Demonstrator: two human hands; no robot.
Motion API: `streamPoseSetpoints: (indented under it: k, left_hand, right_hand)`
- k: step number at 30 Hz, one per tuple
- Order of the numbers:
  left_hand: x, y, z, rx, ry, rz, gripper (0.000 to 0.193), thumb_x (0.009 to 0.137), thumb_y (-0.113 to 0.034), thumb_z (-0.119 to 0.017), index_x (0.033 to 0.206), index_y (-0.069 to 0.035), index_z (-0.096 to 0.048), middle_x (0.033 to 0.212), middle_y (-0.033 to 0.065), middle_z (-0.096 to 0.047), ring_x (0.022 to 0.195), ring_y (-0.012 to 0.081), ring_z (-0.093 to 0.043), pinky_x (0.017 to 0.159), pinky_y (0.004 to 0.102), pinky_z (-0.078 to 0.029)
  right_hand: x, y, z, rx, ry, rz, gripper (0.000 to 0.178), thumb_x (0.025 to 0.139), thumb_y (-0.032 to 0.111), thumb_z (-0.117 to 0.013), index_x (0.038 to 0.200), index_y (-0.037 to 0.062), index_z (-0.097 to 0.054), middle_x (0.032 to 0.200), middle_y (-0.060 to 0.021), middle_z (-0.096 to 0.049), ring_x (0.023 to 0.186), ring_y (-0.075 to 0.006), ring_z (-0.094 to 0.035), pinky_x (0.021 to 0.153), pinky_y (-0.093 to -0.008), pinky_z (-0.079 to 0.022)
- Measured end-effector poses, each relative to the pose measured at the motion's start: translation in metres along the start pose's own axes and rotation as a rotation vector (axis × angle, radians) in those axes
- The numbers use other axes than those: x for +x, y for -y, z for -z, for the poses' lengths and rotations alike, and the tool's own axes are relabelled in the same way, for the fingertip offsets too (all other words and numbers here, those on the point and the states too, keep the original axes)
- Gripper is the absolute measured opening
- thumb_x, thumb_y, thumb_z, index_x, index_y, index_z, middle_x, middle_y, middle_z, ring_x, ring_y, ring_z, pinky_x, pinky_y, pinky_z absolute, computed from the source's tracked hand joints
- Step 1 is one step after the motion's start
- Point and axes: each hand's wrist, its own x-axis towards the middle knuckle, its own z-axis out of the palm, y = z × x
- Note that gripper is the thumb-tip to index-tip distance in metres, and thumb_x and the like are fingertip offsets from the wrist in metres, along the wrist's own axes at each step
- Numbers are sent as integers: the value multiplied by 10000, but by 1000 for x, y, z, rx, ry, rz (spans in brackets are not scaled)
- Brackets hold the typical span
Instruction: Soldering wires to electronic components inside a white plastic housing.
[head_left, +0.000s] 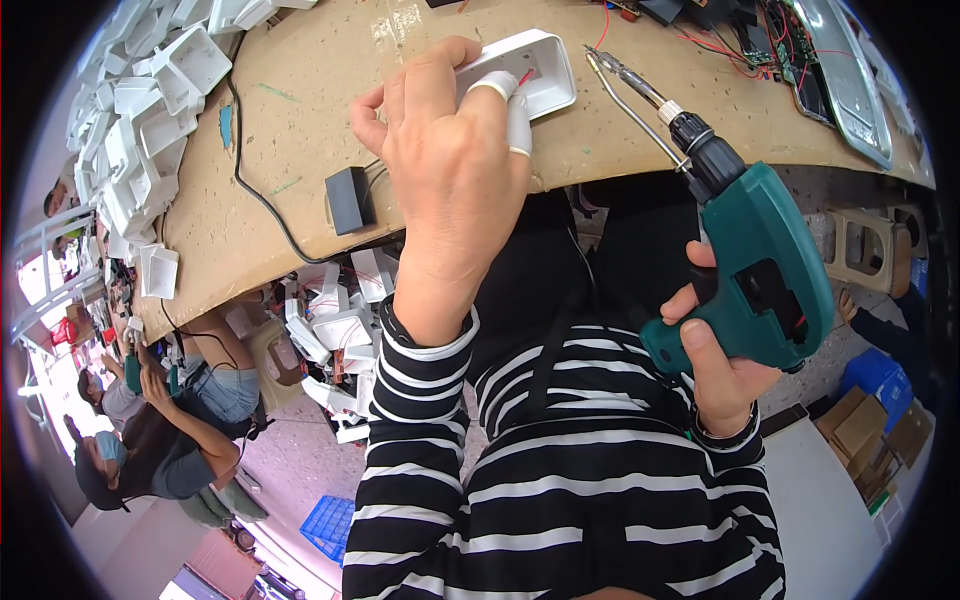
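My left hand [450, 150] is over the bench, closed on a white plastic housing [553, 75], an open box-like shell. White covers sit on two of its fingertips, which reach inside the shell and press by a short red wire [525, 77]. My right hand [715, 365] grips the handle of a green soldering gun [765, 240]. The gun's metal tip and thin curved feed tube [630, 110] point up and left, just right of the housing and apart from it.
White housings [165, 90] are heaped at the far left, with more [335, 320] below the bench edge. A black box [349, 200] and cable [245, 185] lie on the bench [310, 110]. Red wires and circuit boards [775, 55] crowd the far right. Another person [180, 450] sits at left.
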Motion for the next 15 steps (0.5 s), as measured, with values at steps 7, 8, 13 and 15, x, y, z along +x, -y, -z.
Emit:
streamPoseSetpoints:
  k: [7,8,13,15]
  left_hand:
    - [-3,1,-6,-19,-66,-5,108,627,-51,-648,621,1,-554,1039,93,-541,930,247,-497,865,442,-276]
    - [-3,1,-7,-13,-79,0,102,624,-46,-645,623,1,-555,1040,92,-540,931,246,-496,870,444,-271]
    - [-3,0,-8,-1,-58,10,80,622,-41,-632,633,-3,-563,1038,87,-542,942,245,-495,878,455,-261]
    - [-3,-1,-11,-17,-83,12,75,622,-40,-628,635,-4,-564,1038,84,-544,946,244,-496,880,459,-258]
  right_hand:
    - [1,-2,0,-33,-1,61,583,749,-11,-579,1271,-74,-326,1099,-264,-541,731,-196,-612,635,-288,-524]
    - [1,-2,-1,-32,-12,66,584,748,-11,-580,1270,-74,-325,1099,-265,-540,726,-196,-612,629,-287,-525]
    - [2,-2,-2,-25,-25,54,597,745,-9,-584,1276,-74,-318,1098,-266,-540,723,-195,-612,628,-284,-525]
    - [1,-3,-2,-5,-34,65,617,740,-8,-591,1286,-73,-309,1101,-270,-538,719,-192,-613,632,-282,-524]
